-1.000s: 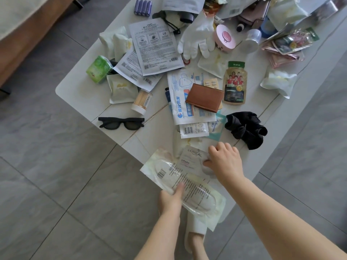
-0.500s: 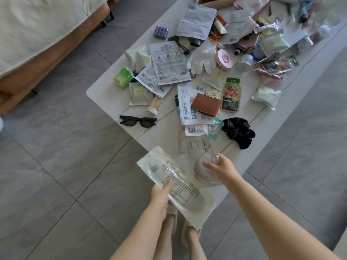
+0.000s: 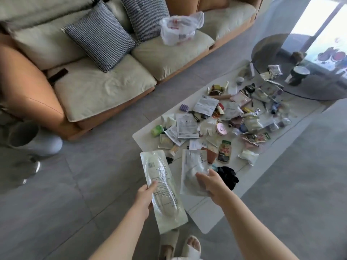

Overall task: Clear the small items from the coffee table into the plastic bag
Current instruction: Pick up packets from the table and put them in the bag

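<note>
Open grey floor [image 3: 105,184] lies between the tabletop [image 3: 144,141] and the sofa [image 3: 105,91], with nothing standing on it along that stretch. The plastic bag [image 3: 178,29] sits on a sofa cushion, with a checked pillow [image 3: 101,36] just to its left. The tabletop is crowded with packets; bare patches show only at its near corner and left edge. A glass table [image 3: 300,87] overlaps its far end.

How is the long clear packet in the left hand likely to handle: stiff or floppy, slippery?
The long clear packet probably stays fairly stiff: gripped by the left hand at one edge, it juts out both ways without drooping. Its glossy film looks slippery, so that side pinch may slide. It seems light for its size.
</note>
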`<state>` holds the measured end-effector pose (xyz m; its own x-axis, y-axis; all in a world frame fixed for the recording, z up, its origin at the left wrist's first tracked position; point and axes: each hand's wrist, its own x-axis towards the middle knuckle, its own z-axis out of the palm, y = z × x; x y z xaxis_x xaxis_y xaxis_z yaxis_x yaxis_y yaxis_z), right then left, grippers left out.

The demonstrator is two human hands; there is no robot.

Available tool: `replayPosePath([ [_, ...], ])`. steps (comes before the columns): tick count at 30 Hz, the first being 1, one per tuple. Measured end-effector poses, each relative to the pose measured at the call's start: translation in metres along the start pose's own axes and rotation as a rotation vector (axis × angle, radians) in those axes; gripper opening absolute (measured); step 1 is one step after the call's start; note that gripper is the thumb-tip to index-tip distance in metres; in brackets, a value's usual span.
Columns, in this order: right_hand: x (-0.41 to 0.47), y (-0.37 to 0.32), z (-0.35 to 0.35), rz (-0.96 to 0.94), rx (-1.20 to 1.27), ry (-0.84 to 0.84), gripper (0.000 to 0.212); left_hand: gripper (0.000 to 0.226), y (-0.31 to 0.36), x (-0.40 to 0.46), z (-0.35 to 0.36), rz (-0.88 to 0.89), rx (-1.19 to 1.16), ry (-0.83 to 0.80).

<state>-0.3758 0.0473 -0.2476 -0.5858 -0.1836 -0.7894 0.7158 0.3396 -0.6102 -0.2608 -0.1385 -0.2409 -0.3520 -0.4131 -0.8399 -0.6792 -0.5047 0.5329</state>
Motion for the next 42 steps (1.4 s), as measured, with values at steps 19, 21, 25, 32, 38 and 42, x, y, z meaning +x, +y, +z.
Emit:
replayPosePath([
  [19, -0.079, -0.118, 0.18, -0.211, -0.053, -0.115, 0.037, 0.026, 0.14, -0.061, -0.184, 0.3, -0.234, -0.009],
  [21, -0.077, -0.127, 0.208, -0.207, -0.061, -0.099, 0.033, 0.027, 0.155, -0.052, -0.214, 0.302, -0.223, -0.017],
  [25, -0.071, -0.143, 0.264, -0.212, -0.042, -0.068, 0.033, 0.027, 0.186, -0.028, -0.268, 0.315, -0.208, -0.024],
  [32, -0.057, -0.172, 0.334, -0.194, 0.034, -0.025, 0.019, 0.037, 0.235, 0.013, -0.315, 0.278, -0.165, -0.045],
  [38, -0.021, -0.216, 0.359, -0.207, 0.073, -0.003, 0.021, 0.079, 0.268, 0.095, -0.321, 0.253, -0.137, -0.081],
  [42, 0.012, -0.258, 0.366, -0.212, 0.073, -0.004, 0.012, 0.046, 0.317, 0.097, -0.31, 0.25, -0.135, -0.106],
])
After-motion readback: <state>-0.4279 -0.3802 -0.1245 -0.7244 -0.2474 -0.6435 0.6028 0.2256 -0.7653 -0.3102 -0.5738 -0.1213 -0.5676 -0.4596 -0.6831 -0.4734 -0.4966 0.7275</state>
